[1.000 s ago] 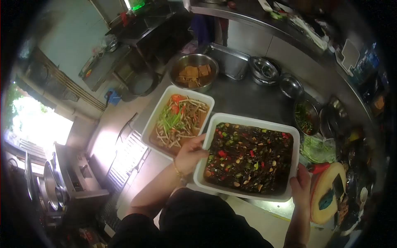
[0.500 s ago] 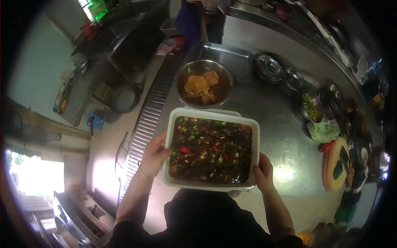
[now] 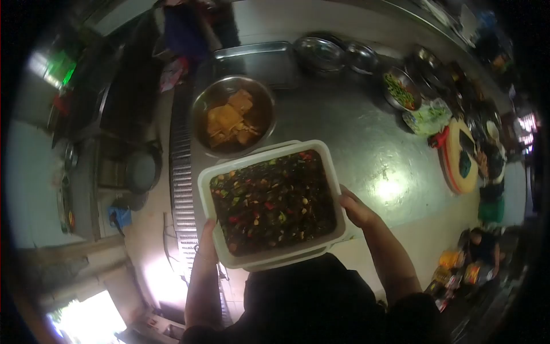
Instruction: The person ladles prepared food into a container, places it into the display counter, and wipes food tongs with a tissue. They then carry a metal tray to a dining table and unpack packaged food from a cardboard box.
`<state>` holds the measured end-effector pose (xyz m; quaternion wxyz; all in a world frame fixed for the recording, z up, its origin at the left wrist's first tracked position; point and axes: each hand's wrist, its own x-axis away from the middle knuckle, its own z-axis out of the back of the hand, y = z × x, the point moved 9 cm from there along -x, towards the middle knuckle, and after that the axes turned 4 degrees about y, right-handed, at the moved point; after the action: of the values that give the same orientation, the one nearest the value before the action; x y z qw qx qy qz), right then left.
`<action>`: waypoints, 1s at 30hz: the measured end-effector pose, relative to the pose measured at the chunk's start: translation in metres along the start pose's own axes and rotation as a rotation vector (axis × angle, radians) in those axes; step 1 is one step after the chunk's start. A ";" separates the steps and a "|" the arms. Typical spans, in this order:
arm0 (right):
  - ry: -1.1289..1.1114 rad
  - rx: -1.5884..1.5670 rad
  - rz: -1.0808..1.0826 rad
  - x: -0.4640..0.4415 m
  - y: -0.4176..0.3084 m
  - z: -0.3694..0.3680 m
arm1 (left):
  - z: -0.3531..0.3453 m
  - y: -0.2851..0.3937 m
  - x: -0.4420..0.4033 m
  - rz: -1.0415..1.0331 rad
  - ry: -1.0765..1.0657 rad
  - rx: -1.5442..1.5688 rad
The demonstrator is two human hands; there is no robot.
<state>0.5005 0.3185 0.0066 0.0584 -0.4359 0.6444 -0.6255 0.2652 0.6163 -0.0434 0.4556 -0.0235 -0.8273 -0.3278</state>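
Observation:
Between my two hands is a white rectangular plastic tub (image 3: pixel 286 259), held level in front of my body. Dark sauce (image 3: pixel 275 209) fills much of it, with chopped red and green bits and pale pieces floating in it. My left hand (image 3: pixel 207 243) grips the tub's left side, its fingers mostly hidden. On the right wall, my right hand (image 3: pixel 358 209) is closed with the fingers partly underneath. Another pale rim shows beneath the tub; what it belongs to is unclear. Just beyond stands a steel bowl (image 3: pixel 200 123) holding tan slabs of food (image 3: pixel 226 119).
The steel table (image 3: pixel 344 137) carries a metal tray (image 3: pixel 255 57), several steel bowls (image 3: pixel 321 53), a bowl of cut green vegetables (image 3: pixel 399 92) and a round cutting board (image 3: pixel 457 172) with a cleaver. A slotted floor drain (image 3: pixel 182 189) runs along the left.
My view has turned to the right, so the table and bowls appear shifted left. The tub has tilted round slightly and sits further left in view, still in both hands.

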 end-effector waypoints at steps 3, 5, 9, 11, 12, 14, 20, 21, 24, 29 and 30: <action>-0.057 0.039 -0.057 -0.001 -0.001 -0.006 | -0.011 0.011 0.012 -0.065 0.229 -0.044; -0.081 0.061 -0.023 -0.004 -0.002 -0.009 | -0.017 0.015 0.007 -0.069 0.046 -0.121; -0.064 0.064 0.018 -0.011 0.021 0.004 | -0.043 0.023 0.022 -0.141 0.117 -0.120; 0.009 0.083 0.013 -0.003 0.029 0.018 | -0.044 0.016 0.032 -0.105 0.065 -0.129; 0.036 0.084 0.013 0.004 0.030 0.021 | -0.044 0.017 0.038 -0.085 0.078 -0.186; 0.052 0.067 0.054 0.017 0.027 0.030 | -0.038 0.016 0.040 -0.083 0.086 -0.248; 0.244 -0.029 0.274 0.096 0.018 0.086 | -0.137 0.000 0.057 0.065 0.037 -0.396; 0.284 -0.030 0.279 0.116 0.017 0.102 | -0.158 -0.004 0.063 0.077 0.005 -0.418; 0.387 -0.092 0.311 0.208 -0.003 0.140 | -0.239 -0.025 0.098 0.108 -0.087 -0.485; 0.552 -0.040 0.259 0.349 -0.007 0.247 | -0.380 -0.122 0.135 0.176 -0.233 -0.555; 0.612 0.067 0.240 0.375 0.000 0.282 | -0.410 -0.152 0.140 0.198 -0.269 -0.549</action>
<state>0.4454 -0.1323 0.1238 -0.0501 -0.1466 0.6579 -0.7370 0.4353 0.2294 0.1366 0.3484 -0.2692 -0.7544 -0.4869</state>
